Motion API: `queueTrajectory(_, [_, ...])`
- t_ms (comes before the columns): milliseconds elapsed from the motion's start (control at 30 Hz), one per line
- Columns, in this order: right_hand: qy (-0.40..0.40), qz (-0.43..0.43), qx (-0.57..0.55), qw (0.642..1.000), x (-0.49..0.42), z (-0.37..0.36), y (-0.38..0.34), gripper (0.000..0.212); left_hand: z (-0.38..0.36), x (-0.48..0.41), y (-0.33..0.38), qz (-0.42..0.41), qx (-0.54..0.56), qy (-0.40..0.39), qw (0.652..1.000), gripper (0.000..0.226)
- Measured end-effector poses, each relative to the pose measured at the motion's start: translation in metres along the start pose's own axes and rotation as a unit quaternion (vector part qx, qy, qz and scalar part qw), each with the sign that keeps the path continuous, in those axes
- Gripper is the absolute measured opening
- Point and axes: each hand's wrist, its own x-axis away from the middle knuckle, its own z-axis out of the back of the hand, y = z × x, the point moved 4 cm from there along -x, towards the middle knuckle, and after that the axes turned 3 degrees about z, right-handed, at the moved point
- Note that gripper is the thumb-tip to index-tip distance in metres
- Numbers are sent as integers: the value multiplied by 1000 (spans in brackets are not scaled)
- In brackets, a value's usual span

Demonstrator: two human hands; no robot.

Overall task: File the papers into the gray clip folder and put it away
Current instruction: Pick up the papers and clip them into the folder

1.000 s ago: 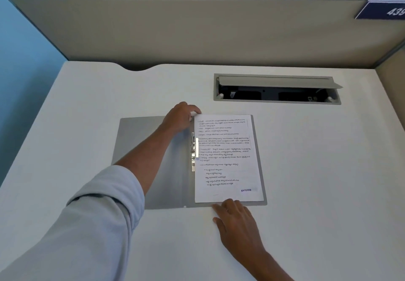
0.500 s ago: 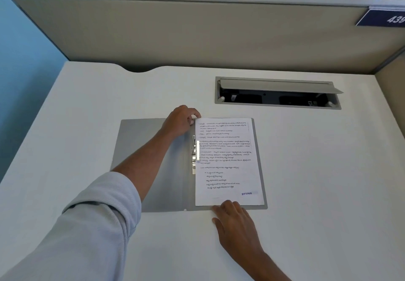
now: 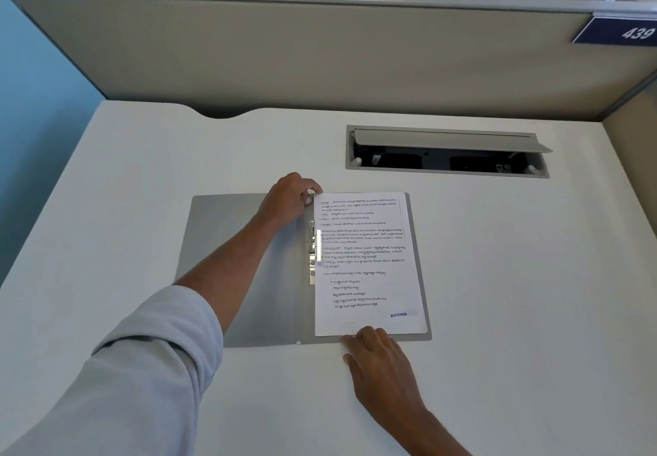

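Fingers (image 3: 308, 189) of the left hand (image 3: 288, 201) are curled at the top left corner of the white printed papers (image 3: 369, 263), right at the upper end of the folder's spine. Whether they pinch the corner or only press on it cannot be told. The right hand (image 3: 382, 363) lies flat on the white table (image 3: 515, 295) with its fingers (image 3: 369, 335) straight and close together. Their tips touch the near edge of the paper stack and hold nothing.

The thin gray plastic clip folder (image 3: 249, 278) lies open and flat in the middle of the table. Its left cover is bare and partly crossed by the left forearm in a pale blue rolled sleeve (image 3: 142, 366). The papers sit squarely on the right cover, with a blue stamp reading ENTERED near the lower right corner. The shiny metal clip (image 3: 313, 253) runs along the spine at the left margin of the papers, and its bright bar lies over the paper edge.

Farther back on the table, to the right, is a gray recessed cable tray (image 3: 448, 171) with its lid propped open. A beige partition panel (image 3: 320, 57) stands behind the table and carries a dark blue number plate (image 3: 620, 30) reading 439 at its right end.
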Motion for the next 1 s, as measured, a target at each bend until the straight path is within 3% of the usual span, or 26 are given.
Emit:
queueTrajectory(200, [6, 3, 6, 1000, 2, -3, 0, 30, -1, 0, 0, -6, -7, -1, 1000, 38])
queueTrajectory(467, [5, 21, 29, 999, 4, -2, 0, 48, -1, 2, -1, -5, 0, 12, 1000, 35])
queueTrajectory(1000, [-13, -6, 63, 998, -2, -8, -9, 45, 0, 7, 1, -11, -3, 15, 1000, 35])
